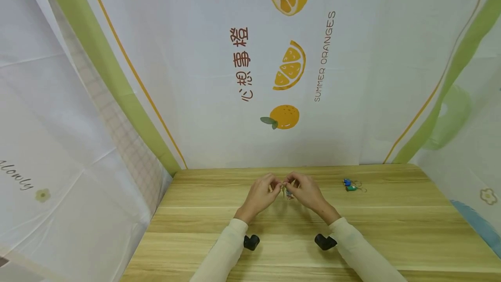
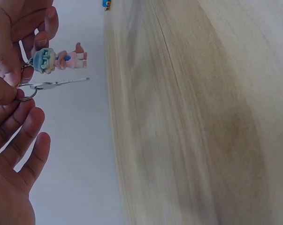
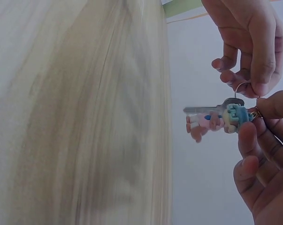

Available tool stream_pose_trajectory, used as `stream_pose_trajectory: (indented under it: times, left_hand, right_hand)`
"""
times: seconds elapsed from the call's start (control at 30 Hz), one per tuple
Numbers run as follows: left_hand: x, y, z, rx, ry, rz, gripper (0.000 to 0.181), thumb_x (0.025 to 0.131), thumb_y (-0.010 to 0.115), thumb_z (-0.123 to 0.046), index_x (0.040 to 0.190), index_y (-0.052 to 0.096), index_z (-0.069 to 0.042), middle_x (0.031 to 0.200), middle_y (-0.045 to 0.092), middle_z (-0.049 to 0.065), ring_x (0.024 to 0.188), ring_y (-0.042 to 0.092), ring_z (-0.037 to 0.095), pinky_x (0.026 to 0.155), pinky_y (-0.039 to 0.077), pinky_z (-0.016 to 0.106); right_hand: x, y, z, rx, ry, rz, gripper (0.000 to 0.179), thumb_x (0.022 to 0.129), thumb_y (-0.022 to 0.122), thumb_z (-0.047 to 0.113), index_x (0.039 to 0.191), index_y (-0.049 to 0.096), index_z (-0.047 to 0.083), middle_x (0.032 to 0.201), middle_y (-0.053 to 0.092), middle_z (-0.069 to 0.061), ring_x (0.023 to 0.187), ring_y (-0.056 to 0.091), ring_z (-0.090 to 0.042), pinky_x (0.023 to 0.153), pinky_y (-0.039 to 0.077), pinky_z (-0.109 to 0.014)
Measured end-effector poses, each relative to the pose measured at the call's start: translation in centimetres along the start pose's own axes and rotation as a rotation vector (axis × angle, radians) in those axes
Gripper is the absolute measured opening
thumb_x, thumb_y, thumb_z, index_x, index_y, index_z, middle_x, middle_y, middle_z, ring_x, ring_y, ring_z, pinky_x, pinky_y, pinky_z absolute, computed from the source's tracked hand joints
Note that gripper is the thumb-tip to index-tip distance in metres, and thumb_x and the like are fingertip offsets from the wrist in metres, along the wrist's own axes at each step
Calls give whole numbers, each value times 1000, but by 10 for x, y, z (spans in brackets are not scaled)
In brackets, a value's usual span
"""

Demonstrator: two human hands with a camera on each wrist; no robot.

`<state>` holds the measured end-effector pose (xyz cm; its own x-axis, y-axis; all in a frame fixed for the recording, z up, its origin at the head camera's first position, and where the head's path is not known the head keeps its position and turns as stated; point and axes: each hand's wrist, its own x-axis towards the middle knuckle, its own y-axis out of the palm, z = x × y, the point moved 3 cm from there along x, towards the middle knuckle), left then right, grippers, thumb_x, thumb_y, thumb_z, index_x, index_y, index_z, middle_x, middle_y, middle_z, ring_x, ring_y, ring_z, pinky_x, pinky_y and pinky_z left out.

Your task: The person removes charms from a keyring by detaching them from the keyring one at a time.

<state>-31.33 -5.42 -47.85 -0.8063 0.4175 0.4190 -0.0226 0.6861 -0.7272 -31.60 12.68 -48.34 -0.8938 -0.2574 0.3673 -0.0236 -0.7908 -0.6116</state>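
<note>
Both hands meet above the wooden table. My left hand (image 1: pixel 261 193) pinches a metal key ring (image 2: pixel 29 97) between thumb and forefinger. A silver key (image 2: pixel 49 85) hangs from that ring. Opposite it, my right hand (image 1: pixel 306 191) pinches the small clasp (image 3: pixel 256 112) of a figurine keychain (image 3: pixel 216 118), right against the ring. The figurine has a teal hat, a pink outfit and white legs, and dangles beside the key. Thumb and fingertips partly hide where ring and clasp meet.
To the right on the table (image 1: pixel 391 229) lie a blue keychain (image 1: pixel 347 182) and a green keychain (image 1: pixel 351 189), each with a ring. Black wrist pieces (image 1: pixel 251 242) show at both forearms. A white cloth printed with oranges (image 1: pixel 211 99) hangs behind the table's far edge.
</note>
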Motion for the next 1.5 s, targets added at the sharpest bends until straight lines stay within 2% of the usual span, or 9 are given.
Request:
stream_pose_trajectory:
  times: [0.2, 0.47, 0.97, 1.5]
  left_hand:
    - [1, -1, -1, 17, 36, -27, 8, 106, 66, -15, 105, 73, -13, 96, 69, -1, 84, 63, 9, 74, 54, 22]
    - [0, -1, 2, 8, 69, -68, 6, 105, 67, -13, 105, 73, -12, 95, 70, -2, 84, 64, 10, 74, 55, 23]
    - [-1, -4, 5, -29, 23, -49, 10, 106, 65, -14, 109, 75, -11, 98, 70, -1, 85, 64, 10, 72, 54, 21]
    - [-1, 0, 3, -35, 21, -5, 15, 109, 63, -19, 108, 76, -11, 98, 72, 0, 84, 64, 9, 71, 53, 19]
  right_hand:
    - [1, -1, -1, -11, 34, 18, 7, 103, 72, 18, 106, 75, 12, 96, 74, -1, 68, 60, -5, 58, 48, -24]
    - [2, -1, -3, -21, 63, 27, 10, 103, 72, 19, 107, 75, 11, 98, 74, -3, 68, 59, -6, 58, 48, -24]
    - [3, -2, -1, -11, 48, 12, 9, 104, 71, 19, 107, 74, 11, 94, 71, -1, 66, 57, -8, 56, 45, -26]
    - [2, 0, 4, -37, -18, -4, 5, 102, 73, 18, 103, 75, 13, 94, 73, 1, 68, 59, -3, 59, 49, -24]
